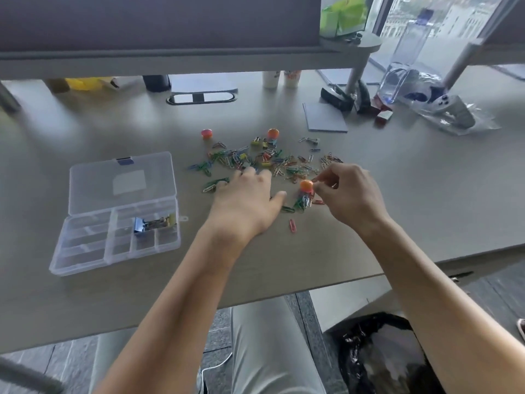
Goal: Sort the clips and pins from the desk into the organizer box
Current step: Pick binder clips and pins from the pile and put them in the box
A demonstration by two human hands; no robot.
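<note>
Early stage: organizer box (85,248) holds few binder clips (one compartment); clip pile (264,162) unsorted; left hand (244,200) flat, right hand (350,191) pinching orange magnet (306,185).

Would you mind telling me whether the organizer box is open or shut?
Open: the organizer box has its lid folded back flat, exposing its compartments.

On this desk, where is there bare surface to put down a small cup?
Bare desk lies between the clear plastic organizer box and the near desk edge, and right of the right hand toward the far edge. It is crowded around the pile of coloured paper clips and both hands; the left hand rests there.
</note>
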